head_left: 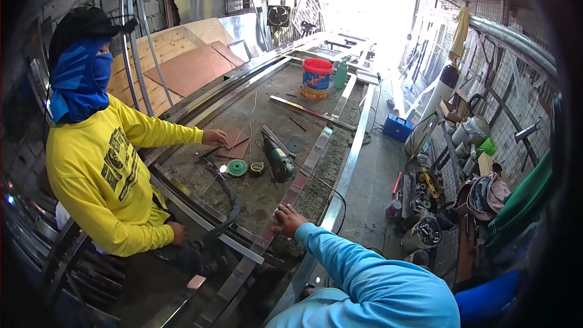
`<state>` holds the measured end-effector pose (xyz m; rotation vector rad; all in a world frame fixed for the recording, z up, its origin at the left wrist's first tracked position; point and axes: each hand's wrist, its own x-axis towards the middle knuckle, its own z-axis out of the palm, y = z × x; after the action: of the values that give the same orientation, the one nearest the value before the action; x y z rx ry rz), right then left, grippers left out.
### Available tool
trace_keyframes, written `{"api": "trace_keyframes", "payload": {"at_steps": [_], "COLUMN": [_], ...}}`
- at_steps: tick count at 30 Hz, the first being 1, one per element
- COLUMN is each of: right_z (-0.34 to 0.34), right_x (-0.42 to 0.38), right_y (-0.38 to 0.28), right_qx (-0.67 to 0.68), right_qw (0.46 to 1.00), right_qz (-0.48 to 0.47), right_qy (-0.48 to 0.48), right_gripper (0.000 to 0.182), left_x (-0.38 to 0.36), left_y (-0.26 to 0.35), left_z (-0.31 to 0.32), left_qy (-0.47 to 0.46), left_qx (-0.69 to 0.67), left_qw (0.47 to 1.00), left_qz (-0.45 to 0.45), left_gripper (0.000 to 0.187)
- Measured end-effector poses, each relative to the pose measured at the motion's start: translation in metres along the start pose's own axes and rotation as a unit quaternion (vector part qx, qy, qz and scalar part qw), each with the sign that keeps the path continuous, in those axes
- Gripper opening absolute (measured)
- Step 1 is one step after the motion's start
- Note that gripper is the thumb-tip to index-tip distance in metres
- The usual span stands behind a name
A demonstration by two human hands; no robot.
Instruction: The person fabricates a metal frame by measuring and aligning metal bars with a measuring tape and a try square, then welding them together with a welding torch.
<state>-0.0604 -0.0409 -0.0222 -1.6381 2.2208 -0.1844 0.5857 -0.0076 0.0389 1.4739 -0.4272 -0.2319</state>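
My right hand (288, 222), in a light blue sleeve, reaches in from the lower right. Its fingers are apart and rest on a shiny metal tube (263, 235) that runs lengthwise in the frame. My left hand is out of sight. Beyond my fingers an angle grinder (279, 163) lies on the work surface, its cord trailing right. Left of it are a tape measure (257, 169) and a green disc (237, 167). A co-worker in a yellow sweatshirt (115, 170) stands at the left, one hand (215, 138) beside a small reddish-brown plate (235, 146).
A red bucket (317, 79) and a green bottle (340, 75) stand farther back. Long metal rails (358, 140) frame the surface. A blue case (397, 127) sits on the floor to the right, near a cluttered tool rack. Brown boards (188, 76) lean on the left wall.
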Motion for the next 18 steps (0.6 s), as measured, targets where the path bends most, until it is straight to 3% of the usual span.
{"api": "trace_keyframes", "payload": {"at_steps": [5,8,9,10,11,12,13,14,17,18], "right_z": [0.028,0.027,0.021,0.015,0.018,0.021,0.022,0.02,0.036,0.023], "right_x": [0.026,0.016,0.012,0.008,0.01,0.013,0.013,0.012,0.016,0.011], "right_y": [0.015,-0.002,-0.008,-0.014,-0.01,-0.006,-0.003,-0.003,0.015,0.003], "right_qx": [0.049,0.069,0.057,0.046,0.046,0.045,0.054,0.039,0.03,0.061], "right_qw": [0.998,0.987,0.986,0.985,0.988,0.99,0.993,0.997,0.984,0.985], "right_qz": [0.033,-0.056,-0.076,-0.095,-0.09,-0.085,-0.066,-0.042,-0.123,-0.132], "right_qy": [-0.009,0.135,0.136,0.136,0.12,0.104,0.08,0.045,0.125,0.096], "right_gripper": [0.098,0.059,0.055,0.051,0.054,0.057,0.061,0.074,0.045,0.04], "left_x": [0.016,0.012,-0.005,0.017,-0.006,0.002,-0.009,-0.009,-0.012,-0.018], "left_y": [-0.031,-0.049,-0.018,-0.067,-0.033,-0.057,-0.04,-0.044,-0.059,-0.045], "left_z": [0.004,0.006,0.021,0.01,0.022,0.018,0.023,0.023,0.02,0.026], "left_qy": [-0.044,-0.052,-0.029,-0.079,-0.051,-0.063,-0.061,-0.054,-0.069,-0.059], "left_qx": [-0.063,-0.106,-0.098,-0.124,-0.124,-0.16,-0.148,-0.16,-0.15,-0.133], "left_qw": [0.994,0.981,0.979,0.967,0.971,0.963,0.965,0.959,0.949,0.946], "left_qz": [-0.079,-0.156,-0.174,-0.211,-0.199,-0.206,-0.206,-0.226,-0.268,-0.288], "left_gripper": [0.042,0.042,0.044,0.049,0.052,0.052,0.052,0.051,0.051,0.052]}}
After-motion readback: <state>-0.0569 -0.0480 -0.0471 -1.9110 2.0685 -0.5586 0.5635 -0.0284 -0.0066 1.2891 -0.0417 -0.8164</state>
